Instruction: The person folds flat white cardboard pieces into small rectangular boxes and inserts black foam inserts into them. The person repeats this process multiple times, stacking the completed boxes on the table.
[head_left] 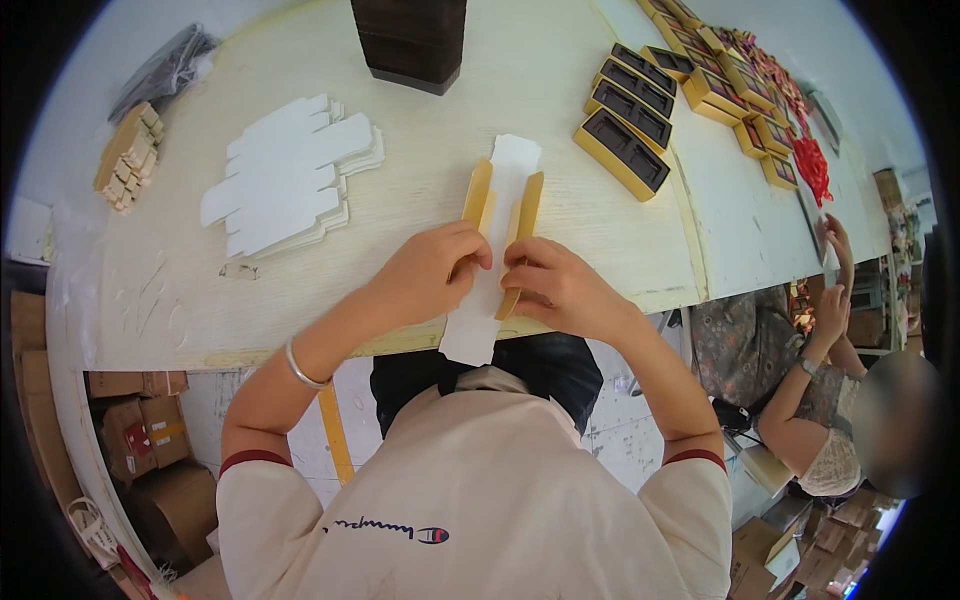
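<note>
A partly folded cardboard box blank (513, 178), white inside and gold outside, lies lengthwise in front of me at the table's near edge. Both its long side walls stand up, while the end flaps stay flat. My left hand (435, 268) is closed on the left wall, fingers curled at its near part. On the other side, my right hand (565, 285) pinches the right gold wall between thumb and fingers. To the left rests a stack of flat white box blanks (285, 178). At the back right, several gold boxes with black inserts (625, 152) stand in a slanting row.
A tall stack of dark brown trays (410, 45) stands at the far middle. Bundled cream pieces (130, 158) and a dark plastic bag (165, 70) lie far left. Filled gold boxes (735, 90) and red ribbon (812, 170) are far right, near another person's hands (835, 270).
</note>
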